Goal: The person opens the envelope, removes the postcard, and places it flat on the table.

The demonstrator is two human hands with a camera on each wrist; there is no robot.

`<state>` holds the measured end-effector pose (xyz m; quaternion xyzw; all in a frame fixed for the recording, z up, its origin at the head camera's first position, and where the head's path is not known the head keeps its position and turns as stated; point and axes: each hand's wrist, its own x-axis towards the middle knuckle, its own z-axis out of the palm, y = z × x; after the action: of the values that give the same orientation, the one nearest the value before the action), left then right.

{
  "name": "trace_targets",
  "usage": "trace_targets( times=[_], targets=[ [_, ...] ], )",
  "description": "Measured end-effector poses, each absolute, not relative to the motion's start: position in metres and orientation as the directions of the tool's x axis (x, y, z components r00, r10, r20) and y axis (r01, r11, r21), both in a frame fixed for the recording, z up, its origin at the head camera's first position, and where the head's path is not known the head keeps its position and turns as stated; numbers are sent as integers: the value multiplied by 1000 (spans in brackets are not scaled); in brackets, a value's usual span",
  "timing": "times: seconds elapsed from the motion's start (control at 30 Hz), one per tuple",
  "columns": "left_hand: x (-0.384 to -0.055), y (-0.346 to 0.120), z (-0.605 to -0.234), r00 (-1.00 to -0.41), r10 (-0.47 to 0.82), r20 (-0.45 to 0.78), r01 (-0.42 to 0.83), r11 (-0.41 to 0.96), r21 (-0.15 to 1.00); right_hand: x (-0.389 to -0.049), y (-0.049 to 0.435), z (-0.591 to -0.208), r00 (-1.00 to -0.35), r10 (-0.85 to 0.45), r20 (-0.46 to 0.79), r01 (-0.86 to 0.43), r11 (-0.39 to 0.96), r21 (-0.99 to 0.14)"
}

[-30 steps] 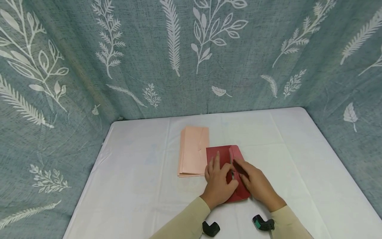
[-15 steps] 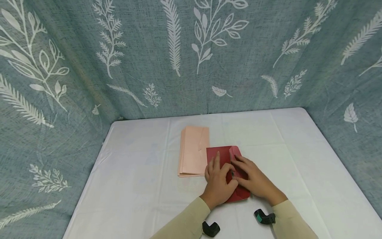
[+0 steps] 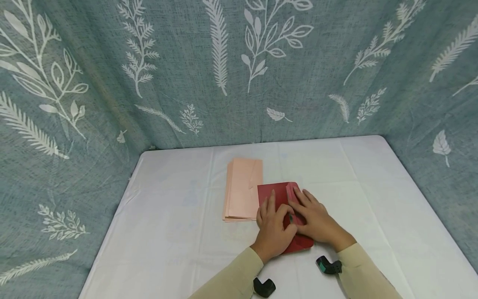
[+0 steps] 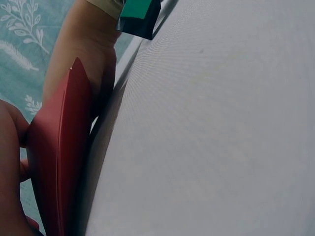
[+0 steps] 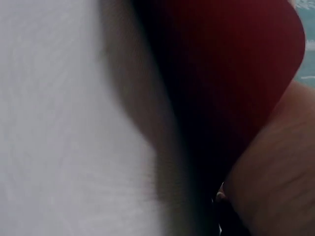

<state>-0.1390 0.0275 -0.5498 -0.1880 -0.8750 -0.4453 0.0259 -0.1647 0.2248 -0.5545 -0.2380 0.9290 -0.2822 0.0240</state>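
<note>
Fingers apart, my left hand [image 3: 274,230] and right hand [image 3: 319,220] rest on the red envelope [image 3: 281,193], right of the peach stack [image 3: 242,191].

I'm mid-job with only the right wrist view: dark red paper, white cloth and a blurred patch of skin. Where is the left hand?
Observer: In the head view, the left hand lies on top of the red paper, with several fingers pointing away from the person.
Operator: And the right hand? I can't make out its fingers.
Observer: They are spread over the lighter red strip toward the paper's right side.
Operator: Is anything else lying on the white cloth, outside my picture?
Observer: Yes, a stack of peach envelopes lies just to the left of the red paper.
</note>
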Motion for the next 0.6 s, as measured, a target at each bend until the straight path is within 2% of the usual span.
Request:
trace_targets(
  times=[0.23, 0.6],
  targets=[
    [-138, 27, -547, -931, 309, 194, 338, 534, 775, -162, 224, -555, -894, -445, 55, -414, 772, -482],
    [-138, 26, -549, -931, 312, 190, 339, 545, 766, -155, 222, -551, -911, -411, 43, -381, 797, -469]
  ],
)
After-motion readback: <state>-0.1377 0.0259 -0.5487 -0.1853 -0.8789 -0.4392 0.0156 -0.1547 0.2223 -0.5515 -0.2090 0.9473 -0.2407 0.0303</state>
